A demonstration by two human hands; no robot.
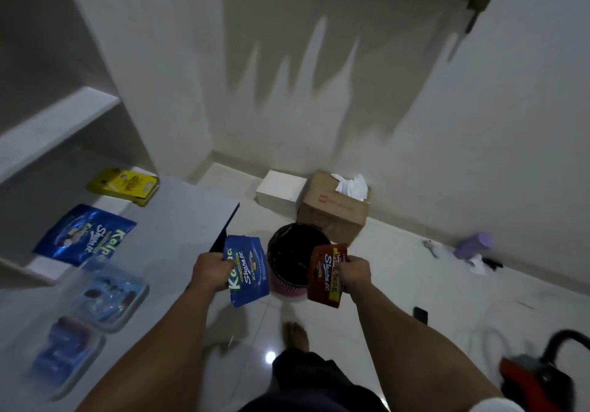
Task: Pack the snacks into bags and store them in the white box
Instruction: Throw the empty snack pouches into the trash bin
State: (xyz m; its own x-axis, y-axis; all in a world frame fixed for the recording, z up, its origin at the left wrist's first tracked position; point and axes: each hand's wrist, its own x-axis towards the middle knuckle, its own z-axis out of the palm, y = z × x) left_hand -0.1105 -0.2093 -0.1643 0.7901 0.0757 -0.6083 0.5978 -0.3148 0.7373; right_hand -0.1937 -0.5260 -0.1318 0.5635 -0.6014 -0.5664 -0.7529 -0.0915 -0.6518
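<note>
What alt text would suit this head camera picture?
A person's left hand holds a blue snack packet and the right hand a red one, above a dark bin on a tiled floor.

Glossy foil blue packet (247, 271), matt cardboard box (332, 210), shiny floor tiles (415, 271).

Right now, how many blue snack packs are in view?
2 clearly: one blue pack gripped in the left hand, one larger blue pack flat on the counter. The clear containers' blurred contents may hide more.
</note>
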